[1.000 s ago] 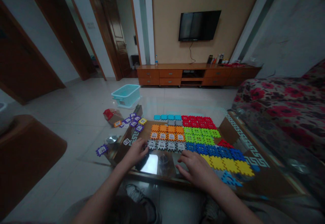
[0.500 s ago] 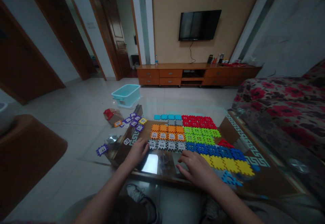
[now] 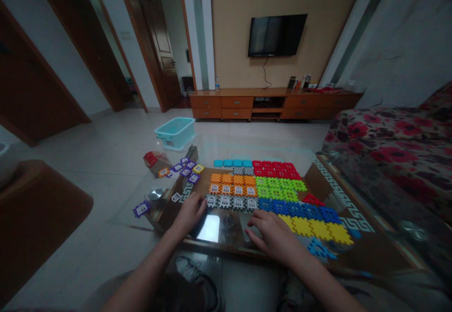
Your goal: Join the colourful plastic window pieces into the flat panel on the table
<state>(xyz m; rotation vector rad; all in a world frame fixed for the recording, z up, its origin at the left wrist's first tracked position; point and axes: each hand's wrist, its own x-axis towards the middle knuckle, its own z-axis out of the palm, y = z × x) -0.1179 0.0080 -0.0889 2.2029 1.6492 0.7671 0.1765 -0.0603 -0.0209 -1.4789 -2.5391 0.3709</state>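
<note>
My left hand (image 3: 191,212) rests at the left end of a row of grey window tiles (image 3: 225,202), its fingers reaching the end tile's edge and holding nothing I can see. On the glass table (image 3: 169,229), my right hand (image 3: 271,232) lies with its fingers apart and thumb out, just below the dark blue tiles (image 3: 295,209) and left of the yellow tiles (image 3: 319,229). It covers part of the yellow row. Orange tiles (image 3: 233,180), lime green tiles (image 3: 280,188), red tiles (image 3: 277,169) and light blue tiles (image 3: 233,163) form joined blocks farther back.
Purple window tiles (image 3: 193,178) lie heaped at the table's left corner, with one purple tile (image 3: 141,208) apart. A blue triangular piece (image 3: 320,249) is near the front edge. Beyond the table stands a turquoise bin (image 3: 176,134). A flowered sofa (image 3: 391,133) flanks the right side.
</note>
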